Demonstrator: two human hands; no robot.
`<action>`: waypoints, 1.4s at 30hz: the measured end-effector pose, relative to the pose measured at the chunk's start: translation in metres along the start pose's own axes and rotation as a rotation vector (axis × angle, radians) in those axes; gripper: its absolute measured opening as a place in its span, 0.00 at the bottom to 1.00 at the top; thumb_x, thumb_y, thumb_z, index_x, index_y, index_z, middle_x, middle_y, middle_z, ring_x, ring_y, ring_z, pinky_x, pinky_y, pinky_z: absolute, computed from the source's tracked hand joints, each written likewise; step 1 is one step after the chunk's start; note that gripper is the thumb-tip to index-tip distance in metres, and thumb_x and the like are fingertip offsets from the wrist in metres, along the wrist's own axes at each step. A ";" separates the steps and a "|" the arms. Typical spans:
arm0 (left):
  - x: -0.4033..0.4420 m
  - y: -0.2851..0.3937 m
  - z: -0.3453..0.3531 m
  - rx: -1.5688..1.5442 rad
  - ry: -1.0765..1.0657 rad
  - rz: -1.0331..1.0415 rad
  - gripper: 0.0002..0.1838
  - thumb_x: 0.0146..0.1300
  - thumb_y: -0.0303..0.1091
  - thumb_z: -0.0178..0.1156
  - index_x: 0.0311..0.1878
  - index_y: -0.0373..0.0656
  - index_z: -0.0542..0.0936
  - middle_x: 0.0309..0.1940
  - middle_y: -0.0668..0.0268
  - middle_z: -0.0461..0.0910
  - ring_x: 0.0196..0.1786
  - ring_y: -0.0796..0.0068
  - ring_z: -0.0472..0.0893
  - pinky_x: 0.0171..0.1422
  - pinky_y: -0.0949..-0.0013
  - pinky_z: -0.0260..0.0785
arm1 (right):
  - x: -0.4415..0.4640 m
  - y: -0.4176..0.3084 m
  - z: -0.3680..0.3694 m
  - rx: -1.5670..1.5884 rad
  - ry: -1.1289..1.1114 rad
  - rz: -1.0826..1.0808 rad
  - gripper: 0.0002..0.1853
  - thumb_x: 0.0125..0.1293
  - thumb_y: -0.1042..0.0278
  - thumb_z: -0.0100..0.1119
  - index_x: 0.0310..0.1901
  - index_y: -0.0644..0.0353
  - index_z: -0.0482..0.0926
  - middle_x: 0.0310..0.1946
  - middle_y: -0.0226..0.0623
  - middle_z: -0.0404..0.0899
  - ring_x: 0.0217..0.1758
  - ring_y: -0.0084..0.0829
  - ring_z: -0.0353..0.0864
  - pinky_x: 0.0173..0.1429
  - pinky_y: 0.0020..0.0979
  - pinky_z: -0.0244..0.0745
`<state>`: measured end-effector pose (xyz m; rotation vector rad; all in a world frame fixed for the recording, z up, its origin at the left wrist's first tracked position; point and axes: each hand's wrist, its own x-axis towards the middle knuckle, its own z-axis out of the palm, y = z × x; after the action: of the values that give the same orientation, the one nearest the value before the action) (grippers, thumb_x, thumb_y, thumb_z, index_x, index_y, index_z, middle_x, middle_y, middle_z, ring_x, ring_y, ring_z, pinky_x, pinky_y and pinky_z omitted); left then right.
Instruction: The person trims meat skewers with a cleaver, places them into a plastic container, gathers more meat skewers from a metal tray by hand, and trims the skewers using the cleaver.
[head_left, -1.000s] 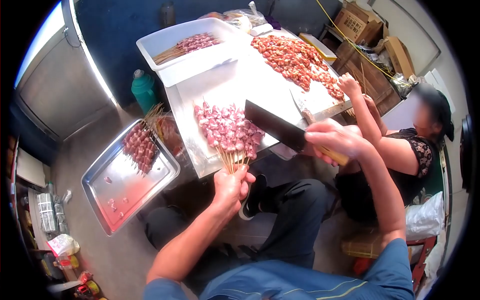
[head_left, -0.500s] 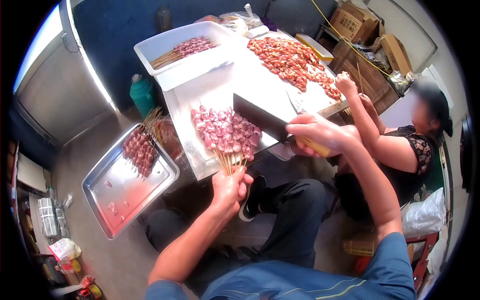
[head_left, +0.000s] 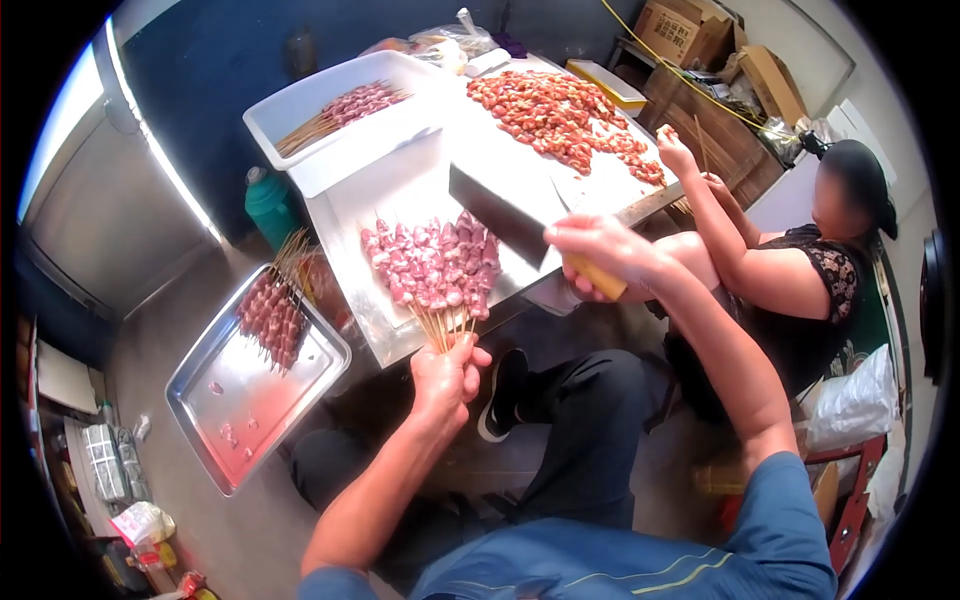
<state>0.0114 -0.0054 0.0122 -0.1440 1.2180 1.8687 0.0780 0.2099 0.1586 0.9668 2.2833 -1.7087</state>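
My left hand (head_left: 446, 378) is closed around the bare stick ends of a bunch of meat skewers (head_left: 432, 262). Their meat ends lie side by side on the white table (head_left: 345, 235), near its front edge. My right hand (head_left: 610, 250) grips a cleaver (head_left: 500, 218) by its yellowish handle. The dark blade is tilted, just right of the skewers and above the table. Whether blade and meat touch, I cannot tell.
A white tub (head_left: 365, 150) with skewers stands at the table's back left. Cut meat (head_left: 550, 110) is heaped behind the cleaver. A metal tray (head_left: 225, 440) with more skewers sits lower left, near a green flask (head_left: 268, 205). A co-worker (head_left: 790, 270) sits at the right.
The cleaver has shifted slightly off the right side of the meat, so more of the skewers shows. My left hand keeps its hold on the sticks. The whole view has moved a little.
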 end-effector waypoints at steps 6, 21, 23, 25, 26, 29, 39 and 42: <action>-0.003 0.001 0.002 -0.016 0.007 -0.017 0.05 0.71 0.29 0.55 0.43 0.37 0.74 0.24 0.61 0.79 0.12 0.81 0.65 0.14 0.77 0.50 | -0.046 0.023 -0.038 -0.116 -0.088 0.063 0.17 0.70 0.55 0.56 0.43 0.65 0.75 0.23 0.33 0.75 0.19 0.23 0.76 0.19 0.24 0.73; 0.001 -0.002 0.000 0.018 0.008 -0.003 0.07 0.72 0.31 0.56 0.44 0.37 0.75 0.23 0.63 0.78 0.13 0.81 0.65 0.15 0.77 0.51 | -0.049 0.042 -0.017 -0.026 -0.088 -0.013 0.16 0.72 0.56 0.54 0.45 0.64 0.75 0.23 0.34 0.75 0.18 0.22 0.76 0.19 0.24 0.72; 0.000 -0.002 0.001 0.029 0.004 0.004 0.07 0.72 0.31 0.56 0.44 0.37 0.75 0.24 0.63 0.78 0.13 0.81 0.65 0.15 0.77 0.51 | -0.070 0.040 -0.016 -0.007 -0.023 -0.002 0.18 0.73 0.58 0.53 0.52 0.67 0.74 0.23 0.35 0.75 0.18 0.23 0.76 0.19 0.23 0.71; -0.001 -0.001 0.003 -0.006 0.008 0.005 0.06 0.71 0.28 0.55 0.44 0.35 0.74 0.24 0.60 0.78 0.12 0.81 0.65 0.14 0.77 0.50 | -0.074 0.039 -0.016 0.013 -0.017 -0.034 0.19 0.73 0.55 0.54 0.49 0.66 0.75 0.23 0.33 0.75 0.19 0.21 0.76 0.20 0.22 0.72; -0.001 -0.001 0.003 -0.006 0.006 0.006 0.06 0.71 0.28 0.55 0.44 0.35 0.74 0.24 0.60 0.78 0.12 0.81 0.65 0.14 0.77 0.50 | -0.075 0.037 -0.016 0.029 -0.012 -0.063 0.19 0.72 0.52 0.56 0.47 0.64 0.77 0.23 0.31 0.75 0.19 0.20 0.76 0.20 0.21 0.72; 0.000 -0.002 0.001 0.017 0.011 0.007 0.07 0.72 0.31 0.56 0.44 0.37 0.75 0.24 0.63 0.78 0.13 0.82 0.65 0.14 0.77 0.50 | -0.061 0.019 -0.010 0.016 -0.019 -0.137 0.18 0.72 0.54 0.55 0.46 0.65 0.77 0.23 0.31 0.75 0.19 0.19 0.76 0.20 0.21 0.71; 0.000 -0.002 0.001 0.001 0.008 0.013 0.05 0.71 0.29 0.56 0.43 0.36 0.74 0.23 0.62 0.78 0.12 0.81 0.65 0.14 0.77 0.50 | -0.058 0.033 -0.023 -0.115 -0.099 -0.001 0.18 0.71 0.55 0.54 0.37 0.65 0.75 0.22 0.33 0.76 0.19 0.22 0.77 0.20 0.23 0.73; 0.000 -0.002 0.002 -0.011 0.002 0.018 0.04 0.71 0.27 0.55 0.42 0.36 0.74 0.23 0.61 0.78 0.12 0.82 0.65 0.14 0.77 0.50 | -0.078 0.040 -0.031 -0.113 -0.133 0.042 0.17 0.72 0.55 0.55 0.44 0.65 0.77 0.22 0.31 0.75 0.19 0.21 0.77 0.20 0.22 0.72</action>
<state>0.0134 -0.0035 0.0123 -0.1417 1.2143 1.8915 0.1695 0.2115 0.1728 0.8453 2.2313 -1.5585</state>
